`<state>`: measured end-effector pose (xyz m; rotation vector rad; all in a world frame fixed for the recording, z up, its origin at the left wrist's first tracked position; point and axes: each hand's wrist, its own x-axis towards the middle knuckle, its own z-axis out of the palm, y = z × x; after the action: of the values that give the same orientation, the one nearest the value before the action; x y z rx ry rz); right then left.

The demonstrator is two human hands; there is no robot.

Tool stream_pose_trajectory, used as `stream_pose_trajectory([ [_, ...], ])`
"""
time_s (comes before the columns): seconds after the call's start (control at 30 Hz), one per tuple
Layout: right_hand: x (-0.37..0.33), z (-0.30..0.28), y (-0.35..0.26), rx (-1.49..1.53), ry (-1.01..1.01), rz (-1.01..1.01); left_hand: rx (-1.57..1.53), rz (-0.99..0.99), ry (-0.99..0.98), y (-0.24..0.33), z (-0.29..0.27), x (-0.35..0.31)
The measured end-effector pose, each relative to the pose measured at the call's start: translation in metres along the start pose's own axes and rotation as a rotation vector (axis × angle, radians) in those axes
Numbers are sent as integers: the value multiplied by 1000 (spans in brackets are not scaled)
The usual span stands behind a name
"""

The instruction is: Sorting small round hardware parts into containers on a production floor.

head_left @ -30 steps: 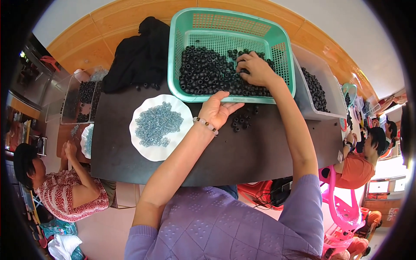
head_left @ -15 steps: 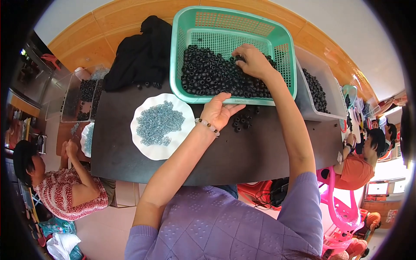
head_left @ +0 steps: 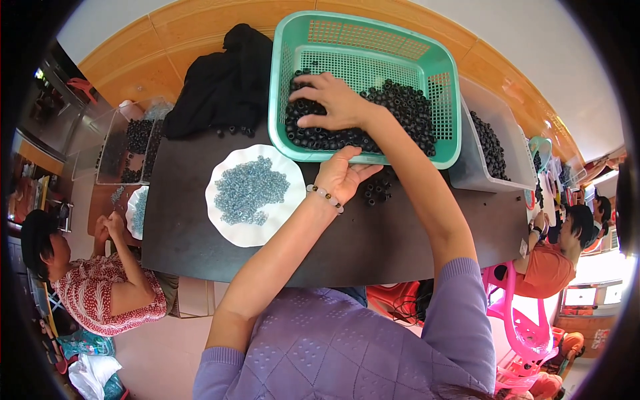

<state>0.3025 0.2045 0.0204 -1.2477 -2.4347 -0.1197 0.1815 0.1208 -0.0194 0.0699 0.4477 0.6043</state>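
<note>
Head view: right hand [head_left: 333,103] is over the black beads [head_left: 412,112] in the green basket [head_left: 275,93], fingers spread wide; no grip visible. Left hand [head_left: 339,177] is palm-up at the front rim, thumb near its top, fingers loosely extended, not clenched. Judgement: rake low with loose fingers, left hand steadying the rim against tipping; avoid flicking beads out. Hidden: whatever lies under the right palm; left fingertip contact beneath the rim unclear. Right forearm crosses the rim, masking some beads.
</note>
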Motion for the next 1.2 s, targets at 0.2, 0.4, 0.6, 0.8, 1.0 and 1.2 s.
stream_pose_trajectory([
  [0.2,-14,-20,4,-142,-210,133,-28,-23,-62,2,3,3],
  [0.4,-40,-48,22,-191,-268,393,-24,-15,20,0,-1,4],
  [0.6,-36,-50,26,-109,-145,453,-24,-13,-7,-2,-5,4],
  [0.8,-18,-37,25,-10,-71,389,-12,-17,-13,-2,-6,4],
  [1.0,-5,-28,6,-58,-9,204,-14,-17,-39,-3,-12,7],
  [1.2,4,-18,-4,-28,-160,132,17,-19,-54,-2,-9,4],
])
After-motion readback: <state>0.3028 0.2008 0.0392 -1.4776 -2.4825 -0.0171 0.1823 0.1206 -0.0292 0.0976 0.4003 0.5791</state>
